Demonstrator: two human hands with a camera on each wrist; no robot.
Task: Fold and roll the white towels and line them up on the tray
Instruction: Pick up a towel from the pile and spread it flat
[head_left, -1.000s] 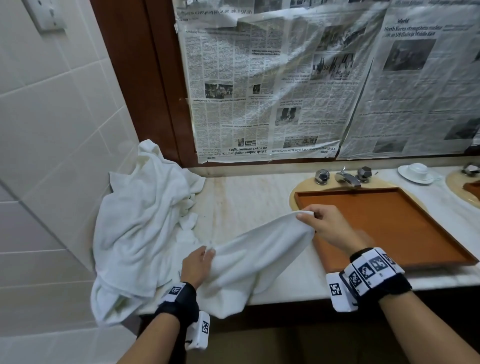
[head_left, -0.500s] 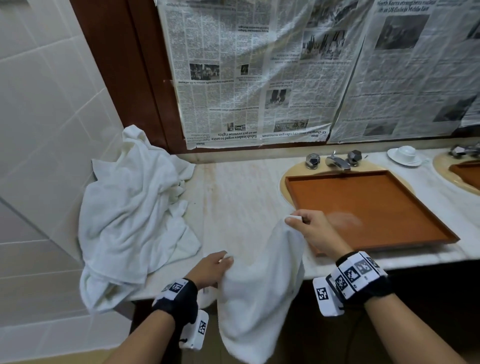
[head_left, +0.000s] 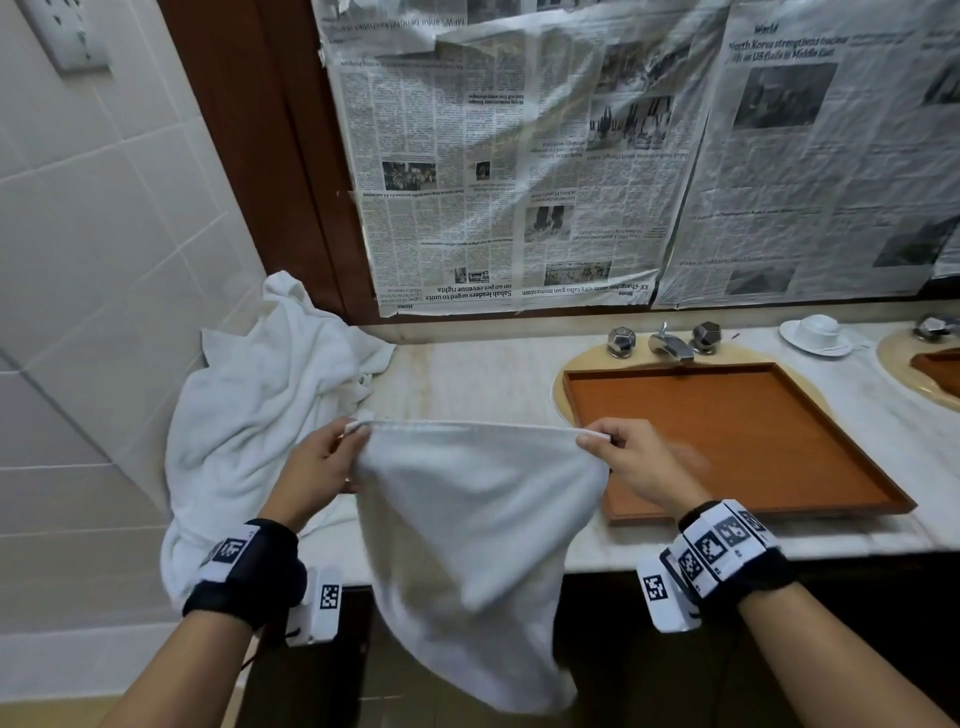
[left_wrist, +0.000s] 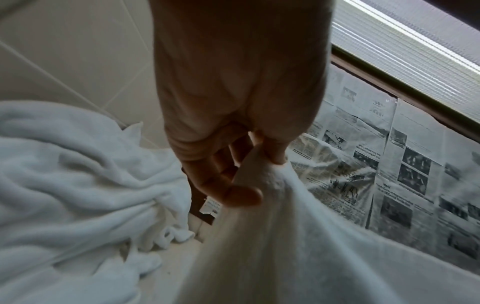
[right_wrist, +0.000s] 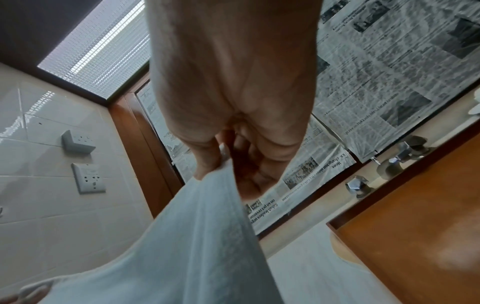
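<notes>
A white towel (head_left: 472, 540) hangs in front of the counter, stretched by its top edge between both hands. My left hand (head_left: 332, 457) pinches its left corner, and my right hand (head_left: 618, 452) pinches its right corner. The left wrist view shows thumb and fingers of the left hand (left_wrist: 249, 174) pinching the towel (left_wrist: 298, 246). In the right wrist view the right hand (right_wrist: 228, 170) pinches the towel's (right_wrist: 202, 236) hemmed edge. An empty orange-brown tray (head_left: 727, 436) lies over the sink to the right. A pile of white towels (head_left: 260, 405) is heaped at the counter's left end.
Chrome taps (head_left: 667, 343) stand behind the tray. A white cup on a saucer (head_left: 818, 335) sits at the back right, and a second tray (head_left: 940, 366) shows at the right edge. Newspaper (head_left: 571, 171) covers the mirror. Bare marble counter (head_left: 467, 384) lies between pile and tray.
The towel drooped from hands close together; now my hands have risen and moved apart, pulling its top edge taut and level. The towel hangs flat below.
</notes>
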